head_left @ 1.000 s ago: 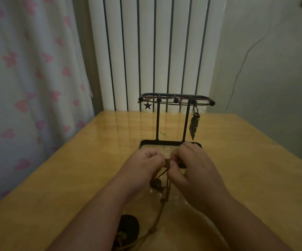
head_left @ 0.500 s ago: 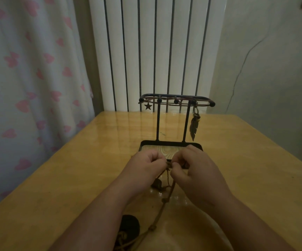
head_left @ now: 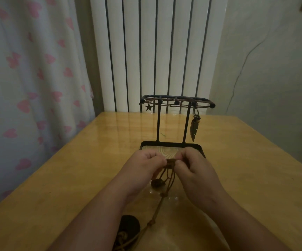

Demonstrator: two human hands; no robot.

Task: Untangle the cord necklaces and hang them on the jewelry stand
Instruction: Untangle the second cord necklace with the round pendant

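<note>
Table status: stand at 12 o'clock holds two necklaces, your left hand and right hand pinch a tangled cord, not yet hung.

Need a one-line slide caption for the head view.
Left hand and right hand pinch a cord necklace in front of the jewelry stand on a wooden table.

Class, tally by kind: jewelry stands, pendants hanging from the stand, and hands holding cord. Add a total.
Jewelry stand: 1
Hanging pendants: 2 (star pendant, feather pendant)
Hands pinching the cord: 2 (left hand, right hand)
Total: 5
</note>
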